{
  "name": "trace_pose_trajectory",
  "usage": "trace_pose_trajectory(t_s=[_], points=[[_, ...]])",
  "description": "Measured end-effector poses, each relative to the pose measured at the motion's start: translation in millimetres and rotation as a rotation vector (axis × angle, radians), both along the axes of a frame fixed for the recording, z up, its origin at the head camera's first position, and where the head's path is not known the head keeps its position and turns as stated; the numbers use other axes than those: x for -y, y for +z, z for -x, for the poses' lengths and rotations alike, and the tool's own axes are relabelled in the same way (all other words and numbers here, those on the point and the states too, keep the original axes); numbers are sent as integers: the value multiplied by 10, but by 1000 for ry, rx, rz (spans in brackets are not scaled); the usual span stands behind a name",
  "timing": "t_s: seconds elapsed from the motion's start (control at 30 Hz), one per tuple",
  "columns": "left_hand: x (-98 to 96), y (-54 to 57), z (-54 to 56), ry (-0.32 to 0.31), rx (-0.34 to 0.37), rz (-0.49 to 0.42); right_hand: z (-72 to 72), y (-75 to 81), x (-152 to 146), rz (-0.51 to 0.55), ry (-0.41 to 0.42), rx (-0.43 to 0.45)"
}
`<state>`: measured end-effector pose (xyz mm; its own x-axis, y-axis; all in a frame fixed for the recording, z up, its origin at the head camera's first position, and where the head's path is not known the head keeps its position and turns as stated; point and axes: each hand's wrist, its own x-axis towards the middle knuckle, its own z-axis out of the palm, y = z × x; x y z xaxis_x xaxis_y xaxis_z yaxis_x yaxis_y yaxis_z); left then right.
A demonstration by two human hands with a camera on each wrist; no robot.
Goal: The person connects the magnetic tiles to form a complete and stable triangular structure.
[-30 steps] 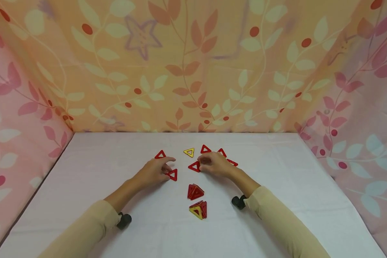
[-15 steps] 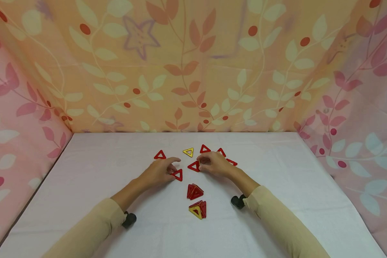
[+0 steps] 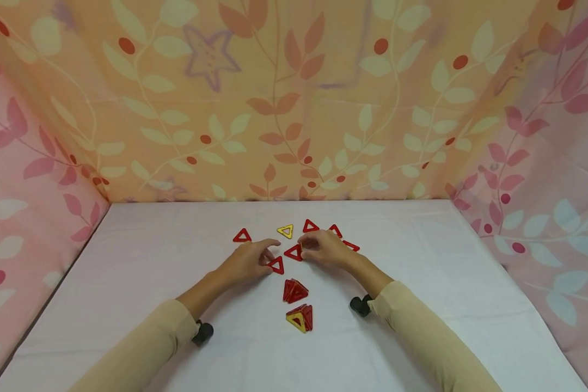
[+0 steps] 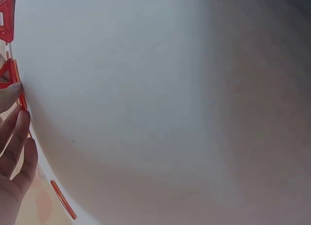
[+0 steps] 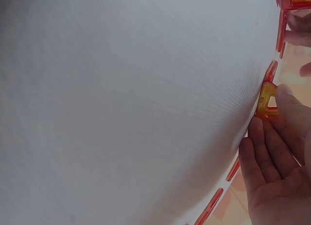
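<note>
In the head view, my left hand (image 3: 247, 261) pinches a red triangular magnetic tile (image 3: 281, 267) by its left side. Thumb and fingers also grip this red tile (image 4: 16, 72) at the edge of the left wrist view. To the right, my right hand (image 3: 326, 249) holds a yellow triangular tile (image 5: 265, 99) between thumb and fingers, standing up from the table. A red tile (image 3: 290, 252) lies flat beside the yellow one, seeming to touch it. Nearer the front stand two small pyramids, one all red (image 3: 295, 291) and one red with a yellow face (image 3: 300, 318).
Behind the hands lie a yellow tile (image 3: 286, 231) and a red tile (image 3: 311, 226). Two more red tiles (image 3: 335, 231) sit behind the right hand, and one red tile (image 3: 242, 236) behind the left. Patterned cloth walls (image 3: 269, 136) enclose the white table (image 3: 142, 256).
My left hand has moved right with its red tile, closer to the right hand. The right hand has stayed in place, still holding the yellow tile.
</note>
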<state>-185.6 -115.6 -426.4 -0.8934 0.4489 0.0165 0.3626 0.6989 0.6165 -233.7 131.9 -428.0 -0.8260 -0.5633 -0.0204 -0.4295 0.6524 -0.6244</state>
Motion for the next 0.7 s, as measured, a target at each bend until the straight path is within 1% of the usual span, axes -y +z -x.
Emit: trace_pose_trajectory(t_s=[0.33, 0.47, 0.7], points=[[-57, -4, 27, -39, 10, -22, 3, 8, -4, -3, -8, 16], [-87, -16, 35, -58, 17, -31, 2, 10, -7, -1, 1, 8], [-123, -15, 27, -66, 25, -44, 9, -5, 0, 7, 14, -10]])
